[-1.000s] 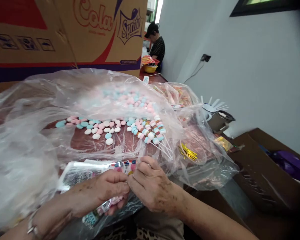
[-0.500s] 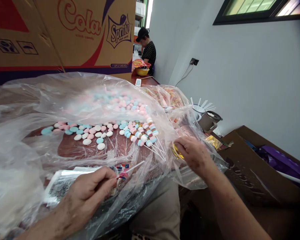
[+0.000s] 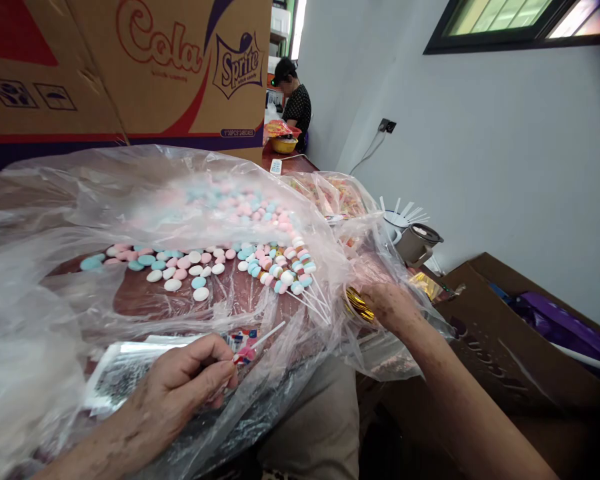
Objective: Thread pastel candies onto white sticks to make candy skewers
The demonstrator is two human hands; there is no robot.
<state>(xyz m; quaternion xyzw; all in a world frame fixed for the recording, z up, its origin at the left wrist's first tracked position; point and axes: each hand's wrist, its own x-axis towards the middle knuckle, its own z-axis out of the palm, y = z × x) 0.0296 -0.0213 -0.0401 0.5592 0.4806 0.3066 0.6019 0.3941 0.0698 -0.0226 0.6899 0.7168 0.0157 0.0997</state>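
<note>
In the head view, my left hand is closed with thumb and fingers pinched on a wrapped candy on a stick. Its clear wrapper shows pink and red, and the white stick points up to the right. My right hand reaches in beside a bundle of gold twist ties, at the edge of a clear plastic bag; its fingertips are hidden. Between the hands lie several candy skewers of pink, white and blue pieces on white sticks. Loose pastel candies spread to their left.
A large cardboard box stands behind the plastic sheeting. Flat silvery packets lie under my left hand. At right are a lidded mug, a cup of white sticks and an open carton. A person works farther back.
My right hand has shifted away to the right, past the gold ties, uncovering more of them. My left hand stays about in place, its grip slightly turned on the wrapped candy.
</note>
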